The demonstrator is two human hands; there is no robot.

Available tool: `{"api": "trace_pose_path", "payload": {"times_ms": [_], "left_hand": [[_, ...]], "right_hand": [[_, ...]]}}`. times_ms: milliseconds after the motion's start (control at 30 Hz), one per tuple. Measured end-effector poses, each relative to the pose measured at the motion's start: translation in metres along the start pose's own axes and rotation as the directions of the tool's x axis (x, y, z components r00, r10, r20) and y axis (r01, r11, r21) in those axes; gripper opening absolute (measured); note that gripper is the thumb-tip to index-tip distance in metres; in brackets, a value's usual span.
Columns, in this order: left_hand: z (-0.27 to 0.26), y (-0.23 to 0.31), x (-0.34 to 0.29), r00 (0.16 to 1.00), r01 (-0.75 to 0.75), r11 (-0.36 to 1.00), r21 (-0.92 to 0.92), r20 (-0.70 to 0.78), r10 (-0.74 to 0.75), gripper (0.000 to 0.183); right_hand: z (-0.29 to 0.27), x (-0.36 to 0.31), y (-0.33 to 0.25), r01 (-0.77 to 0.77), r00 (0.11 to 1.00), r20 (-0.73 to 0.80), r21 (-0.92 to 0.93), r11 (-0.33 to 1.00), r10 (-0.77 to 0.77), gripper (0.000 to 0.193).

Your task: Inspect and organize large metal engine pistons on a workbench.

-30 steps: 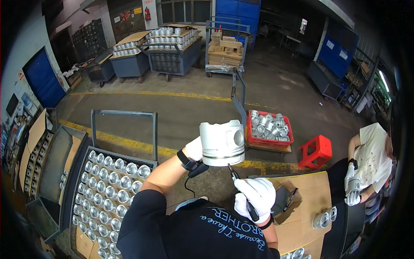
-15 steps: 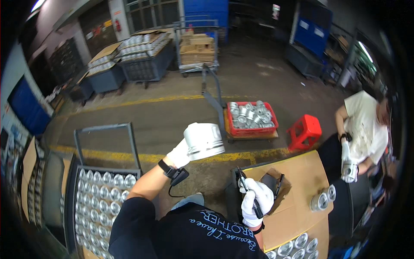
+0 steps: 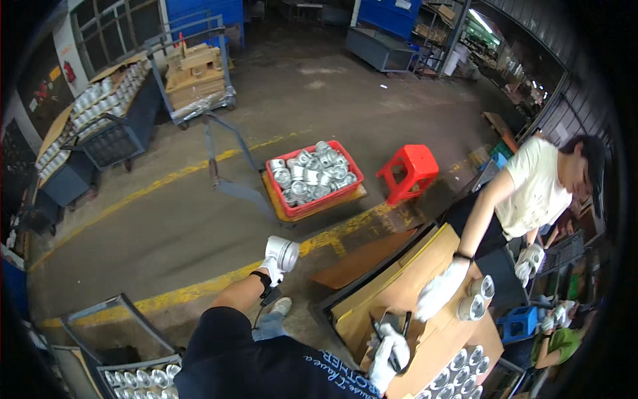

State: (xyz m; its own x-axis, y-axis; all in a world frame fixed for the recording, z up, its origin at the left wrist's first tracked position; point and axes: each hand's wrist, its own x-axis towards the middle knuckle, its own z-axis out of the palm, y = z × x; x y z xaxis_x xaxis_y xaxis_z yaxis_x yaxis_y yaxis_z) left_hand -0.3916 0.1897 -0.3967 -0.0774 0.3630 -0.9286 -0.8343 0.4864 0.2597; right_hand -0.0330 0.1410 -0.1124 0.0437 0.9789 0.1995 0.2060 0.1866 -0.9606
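My left hand (image 3: 272, 270), in a white glove, is closed around a silver metal piston (image 3: 286, 255) and holds it up off the floor, away from the table. In my right hand (image 3: 391, 356), also gloved, is a black marker pen (image 3: 377, 328), its upper end pointing up past the fingers. That hand is over a small open cardboard box (image 3: 364, 346) on the cardboard-covered table (image 3: 372, 296). A second black pen (image 3: 407, 323) stands in the box. Two pistons (image 3: 470, 307) sit together farther right, and several more pistons (image 3: 458, 377) stand in rows at the near edge.
A co-worker's gloved hand (image 3: 442, 292) reaches over the table; their other hand (image 3: 525, 269) holds a piston. Beyond stand a red crate (image 3: 330, 202) of pistons on a trolley and a red stool (image 3: 413, 166). A cart frame (image 3: 119, 302) with rows of pistons is at lower left.
The view has swung to the right. My left hand has turned the piston and moved it farther from me. The co-worker's arm has stretched out over the table.
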Motion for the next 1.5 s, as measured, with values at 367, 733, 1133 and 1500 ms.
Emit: {"api": "trace_pose_path", "payload": {"times_ms": [367,733,1133,1500], "left_hand": [[0.004,0.082,0.16,0.798,-0.12,0.263,0.957,-0.065,0.599,0.033],[0.034,0.191,0.215,0.652,-0.15,0.833,0.532,-0.58,0.488,0.047],[0.062,0.263,0.243,0.668,-0.106,0.733,0.672,-0.498,0.553,0.064],[0.18,0.379,0.214,0.572,-0.81,0.583,-0.067,-0.311,0.759,0.038]], "right_hand": [[0.075,0.042,-0.002,-0.558,0.821,-0.113,0.053,0.828,0.56,0.023],[0.149,0.078,-0.004,-0.61,0.786,-0.05,-0.229,0.759,0.616,0.028],[0.155,0.069,0.076,-0.537,0.838,-0.007,-0.188,0.822,0.546,0.024],[0.153,0.072,0.1,-0.468,0.87,-0.004,-0.317,0.825,0.493,0.024]]}}
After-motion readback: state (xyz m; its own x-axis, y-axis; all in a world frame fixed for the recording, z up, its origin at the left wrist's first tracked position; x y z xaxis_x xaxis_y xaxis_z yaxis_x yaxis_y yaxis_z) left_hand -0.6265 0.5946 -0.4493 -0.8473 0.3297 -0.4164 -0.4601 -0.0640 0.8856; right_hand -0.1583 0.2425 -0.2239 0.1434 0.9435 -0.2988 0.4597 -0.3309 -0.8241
